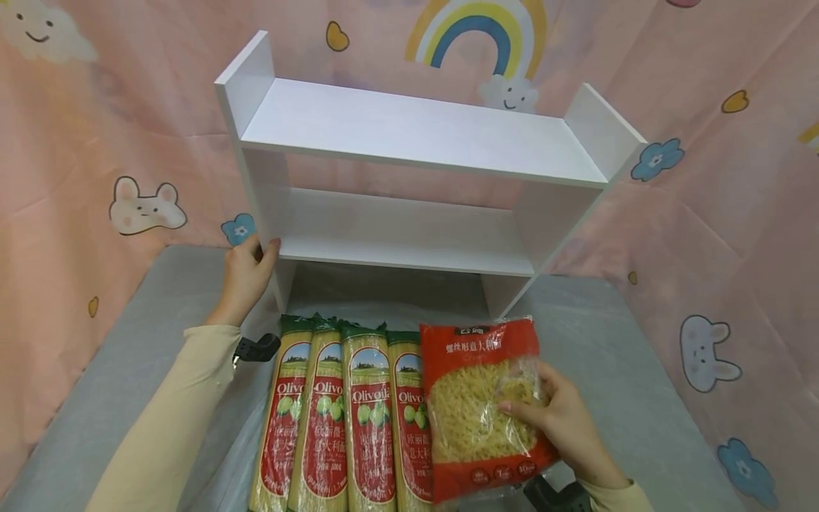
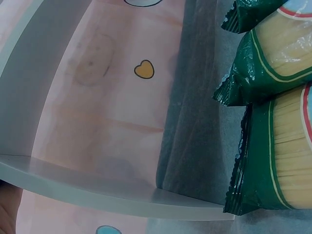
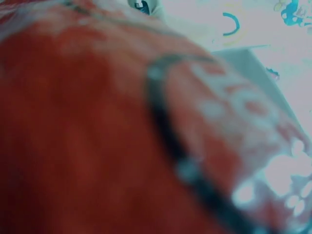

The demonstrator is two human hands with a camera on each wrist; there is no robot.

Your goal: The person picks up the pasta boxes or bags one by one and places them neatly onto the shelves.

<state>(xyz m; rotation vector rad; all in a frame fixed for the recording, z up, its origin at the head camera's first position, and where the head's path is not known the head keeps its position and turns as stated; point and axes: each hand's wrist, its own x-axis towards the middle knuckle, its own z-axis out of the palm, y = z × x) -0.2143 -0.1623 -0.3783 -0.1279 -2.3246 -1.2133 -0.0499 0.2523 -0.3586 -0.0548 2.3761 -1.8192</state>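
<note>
In the head view my left hand [image 1: 246,274] grips the left side panel of a white shelf unit [image 1: 409,231], near its middle board. Its fingertips are partly hidden behind the panel. My right hand [image 1: 566,419] pinches the right edge of a red bag of spiral pasta [image 1: 483,441], thumb on the front. The bag stands tilted beside several spaghetti packs [image 1: 371,427] with green ends and red labels. The bag's blurred red surface [image 3: 97,126] fills most of the right wrist view. Green pack ends [image 2: 258,161] lie close to the shelf panel in the left wrist view.
A grey cloth-covered table [image 1: 614,384] extends on both sides of the shelf unit. Behind it hangs a pink curtain [image 1: 704,213] with cartoon prints. The shelf has a top board [image 1: 416,128] with raised side ends and an open space below the middle board.
</note>
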